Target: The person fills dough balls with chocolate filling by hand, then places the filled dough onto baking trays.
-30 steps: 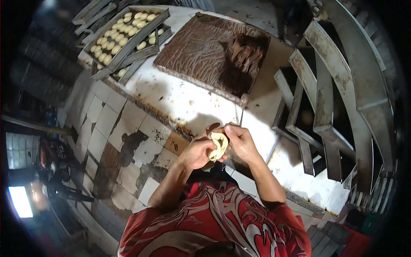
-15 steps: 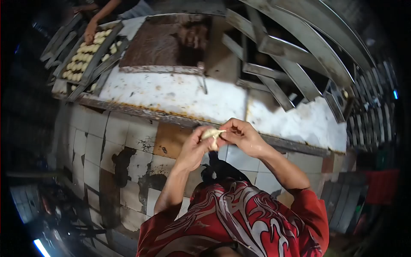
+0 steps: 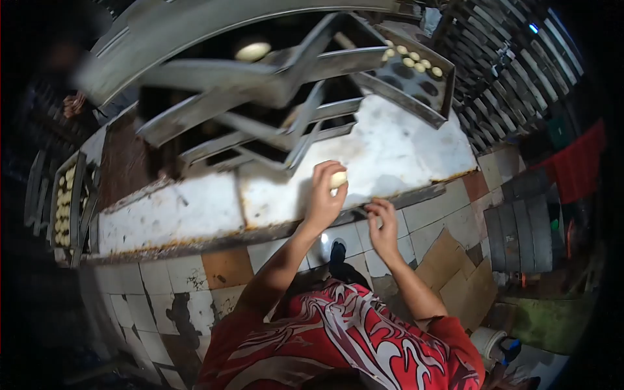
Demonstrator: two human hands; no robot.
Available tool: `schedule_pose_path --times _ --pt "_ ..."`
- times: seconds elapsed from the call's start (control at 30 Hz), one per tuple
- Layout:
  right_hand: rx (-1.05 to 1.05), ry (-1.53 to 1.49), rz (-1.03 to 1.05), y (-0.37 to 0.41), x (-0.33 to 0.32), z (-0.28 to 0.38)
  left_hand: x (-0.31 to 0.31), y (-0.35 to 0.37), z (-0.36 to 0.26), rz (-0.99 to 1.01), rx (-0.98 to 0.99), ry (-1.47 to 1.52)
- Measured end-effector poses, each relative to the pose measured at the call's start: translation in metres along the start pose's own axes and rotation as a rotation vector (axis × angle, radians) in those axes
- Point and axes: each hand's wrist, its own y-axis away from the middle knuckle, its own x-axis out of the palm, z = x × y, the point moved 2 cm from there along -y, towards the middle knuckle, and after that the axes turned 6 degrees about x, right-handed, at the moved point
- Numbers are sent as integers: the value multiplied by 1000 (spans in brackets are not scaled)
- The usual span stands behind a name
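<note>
My left hand (image 3: 323, 198) is over the near part of the white table (image 3: 289, 195), its fingers wrapped round a pale dough ball (image 3: 338, 179). Part of the ball is hidden behind the fingers. To the right, my right hand (image 3: 383, 224) is at the table's front edge, apart from the dough. Its fingers are loosely bent, with a gap to the thumb, and nothing shows in them.
Stacked metal trays (image 3: 260, 91) stand crosswise at the back. A tray with several dough balls (image 3: 416, 62) sits at the back right. Another dough-filled tray (image 3: 64, 205) is at the far left. A person's hand (image 3: 74, 104) shows at the upper left. Cardboard (image 3: 448, 270) lies on the floor.
The view has swung right, toward the stacked trays. Both hands were pulling at one piece of dough; now they are apart, the left holding a rounded ball over the table.
</note>
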Motion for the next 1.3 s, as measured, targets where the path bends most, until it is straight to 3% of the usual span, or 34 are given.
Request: schedule_pose_path --times 0.07,0.1,0.13,0.2,0.27,0.33,0.37,0.47,0.53,0.63,0.67,0.7,0.73,0.8,0.87,0.93,1.0,1.07,1.13,1.17,1.2,1.23,1.3 --pt "38 12 -85 -42 -21 -41 68 -16 49 179 -64 19" --pt "52 59 -169 -66 -27 -59 89 -10 77 336 -28 -222" --pt "63 107 -249 -89 -28 -74 94 -14 72 337 -35 -230" --pt "143 -79 -190 -130 1 -96 81 -22 48 233 -22 -441" --pt "-5 -193 -41 -147 49 -83 48 -4 50 65 -34 -268" --pt "-309 -151 287 -137 85 -59 8 23 41 -114 -119 -212" --pt "-400 -111 366 -125 79 -48 -12 36 29 -110 -308 -259" --pt "-657 -14 450 -110 40 -61 -58 94 17 -224 -399 -363" --pt "-622 150 473 -148 30 -79 -69 115 7 -270 -458 -402" --pt "-399 194 200 -192 66 -56 -66 106 0 -302 -481 -296" --pt "-321 127 278 -193 79 -51 -60 98 3 -296 -463 -242" --pt "-312 40 362 -182 91 -55 -57 87 1 -230 -626 25" --pt "-302 -43 444 -164 96 -61 -54 64 -8 -286 -540 398" --pt "-470 82 426 -135 69 -39 -64 43 -4 -14 -369 19" --pt "-551 297 317 -125 41 -21 -88 25 -11 182 -484 38" --pt "-492 564 448 -125 25 -20 -104 32 10 230 -403 159" --pt "208 472 1362 -139 12 -18 -121 31 23 318 -392 179" --pt "157 16 1768 -150 -29 49 -132 27 31 409 -429 238" --pt "101 24 1775 -189 -79 166 -137 26 42 451 -363 305" --pt "12 35 1680 -213 -108 227 -139 22 43 467 -376 334" --pt "-364 124 1495 -241 -127 286 -139 19 42 483 -391 361" --pt "-608 234 1242 -267 -152 335 -137 21 45 502 -391 394" --pt "-656 296 372 -305 -183 367 -134 19 44 547 -350 392"
